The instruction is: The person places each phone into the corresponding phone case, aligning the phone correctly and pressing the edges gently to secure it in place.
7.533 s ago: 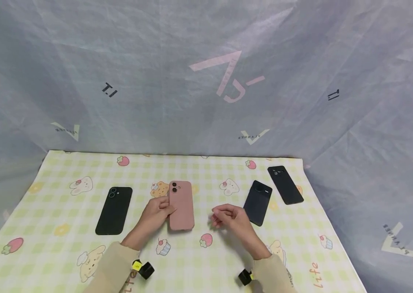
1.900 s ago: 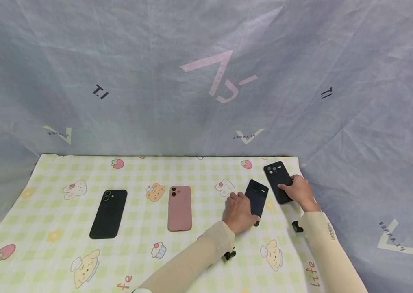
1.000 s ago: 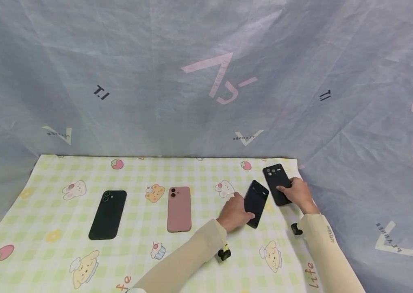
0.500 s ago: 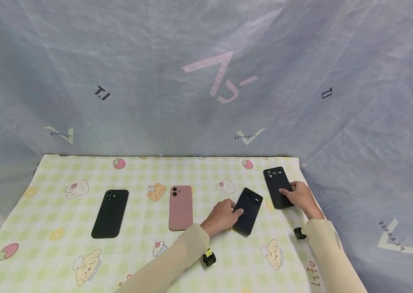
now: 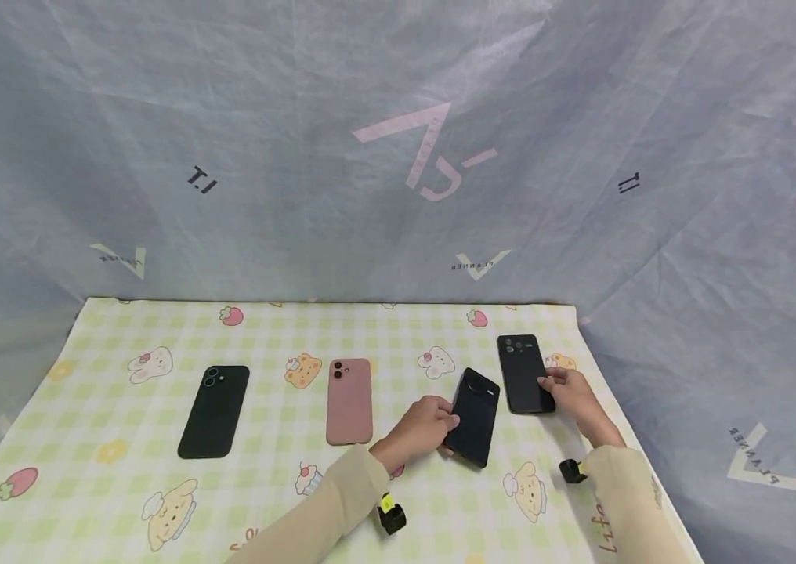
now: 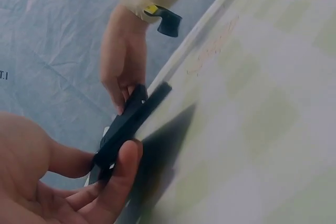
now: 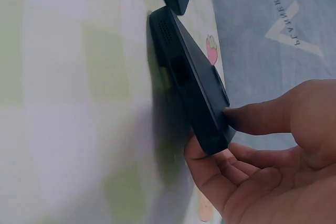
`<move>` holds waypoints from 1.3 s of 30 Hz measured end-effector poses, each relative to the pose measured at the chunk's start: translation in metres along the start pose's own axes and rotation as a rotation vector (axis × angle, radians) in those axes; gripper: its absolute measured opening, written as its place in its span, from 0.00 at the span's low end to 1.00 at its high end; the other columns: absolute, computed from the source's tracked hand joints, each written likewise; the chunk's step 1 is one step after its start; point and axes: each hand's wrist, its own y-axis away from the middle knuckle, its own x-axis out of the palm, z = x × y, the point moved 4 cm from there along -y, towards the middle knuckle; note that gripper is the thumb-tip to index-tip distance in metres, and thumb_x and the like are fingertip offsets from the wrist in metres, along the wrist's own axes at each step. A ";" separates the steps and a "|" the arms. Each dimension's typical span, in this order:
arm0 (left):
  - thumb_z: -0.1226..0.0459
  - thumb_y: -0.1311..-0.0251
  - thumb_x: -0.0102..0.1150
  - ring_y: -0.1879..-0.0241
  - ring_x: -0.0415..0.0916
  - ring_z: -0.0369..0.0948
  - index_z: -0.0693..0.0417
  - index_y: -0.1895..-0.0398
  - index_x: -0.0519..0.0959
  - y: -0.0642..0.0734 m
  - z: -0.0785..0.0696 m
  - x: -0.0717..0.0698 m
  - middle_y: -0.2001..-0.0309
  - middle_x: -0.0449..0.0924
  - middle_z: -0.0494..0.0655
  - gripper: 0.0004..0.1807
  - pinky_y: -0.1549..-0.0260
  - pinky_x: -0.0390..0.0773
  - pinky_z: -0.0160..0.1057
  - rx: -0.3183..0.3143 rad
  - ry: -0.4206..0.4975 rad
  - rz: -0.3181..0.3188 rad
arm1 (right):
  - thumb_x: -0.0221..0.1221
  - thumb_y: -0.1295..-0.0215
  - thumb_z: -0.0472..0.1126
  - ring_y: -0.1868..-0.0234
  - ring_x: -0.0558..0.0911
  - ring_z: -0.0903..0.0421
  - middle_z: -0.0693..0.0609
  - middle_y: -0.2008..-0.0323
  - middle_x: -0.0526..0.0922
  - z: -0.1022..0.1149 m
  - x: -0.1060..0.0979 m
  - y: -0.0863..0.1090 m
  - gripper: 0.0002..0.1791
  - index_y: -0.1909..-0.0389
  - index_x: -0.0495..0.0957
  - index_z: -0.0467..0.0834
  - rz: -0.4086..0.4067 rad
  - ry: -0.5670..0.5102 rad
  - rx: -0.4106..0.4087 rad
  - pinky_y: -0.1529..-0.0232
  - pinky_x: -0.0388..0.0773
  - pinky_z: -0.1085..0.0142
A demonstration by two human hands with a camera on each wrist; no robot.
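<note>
My left hand (image 5: 422, 427) pinches the left long edge of a dark phone (image 5: 475, 419), thumb on its back and fingers underneath. In the left wrist view that phone (image 6: 139, 121) tilts above the cloth and throws a shadow. To the right and farther back, my right hand (image 5: 574, 395) pinches a black phone (image 5: 523, 376) by its right edge. The right wrist view shows this phone's (image 7: 194, 85) end face, with small speaker holes and a port opening, tilted over the cloth. Both phones are back up, their camera ends away from me.
A pink phone (image 5: 349, 411) lies left of my left hand, and another black phone (image 5: 213, 415) farther left. They rest on a checked cartoon tablecloth (image 5: 271, 486). A grey-blue curtain (image 5: 370, 196) hangs behind the table and at its right side.
The pink phone was released and stayed near its spot. Both hands went right to the two dark phones, then drew them toward me. The right-hand phone shifted left and turned straighter.
</note>
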 end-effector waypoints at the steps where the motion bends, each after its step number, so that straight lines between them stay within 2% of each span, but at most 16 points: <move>1: 0.63 0.21 0.59 0.45 0.85 0.50 0.67 0.34 0.78 0.002 0.000 0.000 0.46 0.88 0.56 0.20 0.37 0.80 0.55 -0.002 0.022 -0.001 | 0.49 0.14 0.40 0.26 0.69 0.29 0.21 0.27 0.65 -0.001 0.002 0.002 0.31 0.23 0.59 0.23 0.003 -0.020 0.002 0.29 0.72 0.41; 4: 0.63 0.20 0.57 0.55 0.87 0.46 0.68 0.32 0.76 0.008 0.000 0.001 0.43 0.87 0.57 0.21 0.40 0.82 0.53 -0.006 0.079 -0.006 | 0.49 0.14 0.40 0.32 0.77 0.34 0.24 0.28 0.70 -0.003 0.006 0.007 0.31 0.22 0.60 0.24 0.003 -0.073 0.005 0.36 0.79 0.50; 7: 0.63 0.19 0.56 0.60 0.86 0.44 0.68 0.31 0.74 0.012 0.002 0.002 0.40 0.85 0.58 0.21 0.49 0.86 0.47 -0.010 0.132 -0.014 | 0.50 0.14 0.41 0.46 0.84 0.50 0.26 0.31 0.74 -0.006 0.008 0.012 0.31 0.22 0.60 0.24 -0.004 -0.127 0.016 0.50 0.82 0.64; 9: 0.64 0.19 0.55 0.53 0.87 0.48 0.69 0.31 0.73 0.014 0.003 0.002 0.39 0.84 0.61 0.22 0.55 0.88 0.45 -0.006 0.159 -0.025 | 0.51 0.14 0.41 0.55 0.83 0.60 0.27 0.33 0.76 -0.008 0.009 0.015 0.32 0.22 0.59 0.24 -0.007 -0.169 0.024 0.57 0.80 0.69; 11: 0.65 0.19 0.55 0.46 0.85 0.53 0.70 0.30 0.73 0.016 0.004 0.001 0.38 0.82 0.63 0.22 0.57 0.89 0.46 0.002 0.171 -0.043 | 0.52 0.15 0.41 0.59 0.81 0.67 0.29 0.34 0.77 -0.010 0.011 0.018 0.32 0.22 0.59 0.25 -0.015 -0.213 0.040 0.59 0.80 0.72; 13: 0.64 0.19 0.55 0.39 0.82 0.56 0.69 0.29 0.73 0.017 0.004 -0.001 0.36 0.82 0.64 0.22 0.50 0.88 0.49 0.005 0.159 -0.066 | 0.53 0.15 0.42 0.59 0.81 0.70 0.30 0.32 0.76 -0.012 0.013 0.020 0.33 0.21 0.58 0.25 -0.014 -0.253 0.050 0.59 0.80 0.73; 17: 0.64 0.19 0.55 0.34 0.78 0.59 0.68 0.28 0.72 0.018 0.005 -0.006 0.34 0.80 0.64 0.23 0.36 0.79 0.58 0.002 0.140 -0.097 | 0.53 0.14 0.43 0.58 0.81 0.73 0.30 0.27 0.70 -0.013 0.018 0.026 0.34 0.19 0.56 0.27 -0.006 -0.365 0.068 0.55 0.81 0.75; 20: 0.63 0.18 0.54 0.32 0.77 0.60 0.67 0.27 0.71 0.018 0.006 -0.008 0.33 0.79 0.65 0.24 0.32 0.75 0.60 0.001 0.159 -0.109 | 0.52 0.14 0.44 0.56 0.80 0.76 0.32 0.24 0.67 -0.010 0.023 0.030 0.35 0.18 0.55 0.28 -0.007 -0.447 0.066 0.51 0.80 0.78; 25: 0.63 0.18 0.54 0.32 0.76 0.60 0.67 0.27 0.71 0.017 0.008 -0.010 0.33 0.79 0.66 0.24 0.32 0.75 0.60 0.000 0.208 -0.143 | 0.55 0.15 0.43 0.53 0.82 0.77 0.44 0.30 0.77 0.002 0.031 0.038 0.35 0.18 0.56 0.30 -0.017 -0.553 0.038 0.47 0.80 0.78; 31: 0.64 0.19 0.54 0.35 0.78 0.61 0.67 0.27 0.71 0.015 0.007 -0.011 0.33 0.78 0.67 0.24 0.36 0.78 0.60 0.003 0.271 -0.153 | 0.57 0.16 0.43 0.52 0.85 0.72 0.56 0.43 0.84 0.022 0.041 0.047 0.35 0.18 0.58 0.31 0.014 -0.608 -0.017 0.47 0.82 0.76; 35: 0.64 0.19 0.54 0.39 0.81 0.60 0.67 0.27 0.70 0.015 0.007 -0.009 0.32 0.76 0.68 0.23 0.40 0.82 0.59 0.001 0.322 -0.136 | 0.56 0.15 0.42 0.52 0.86 0.69 0.58 0.46 0.86 0.031 0.050 0.052 0.34 0.19 0.59 0.31 0.057 -0.621 -0.032 0.47 0.83 0.74; 39: 0.65 0.19 0.54 0.40 0.81 0.61 0.68 0.27 0.70 0.014 0.008 -0.008 0.32 0.75 0.69 0.24 0.43 0.84 0.57 0.001 0.374 -0.116 | 0.57 0.16 0.42 0.51 0.87 0.67 0.52 0.41 0.85 0.035 0.058 0.055 0.33 0.20 0.60 0.31 0.076 -0.637 -0.031 0.47 0.83 0.73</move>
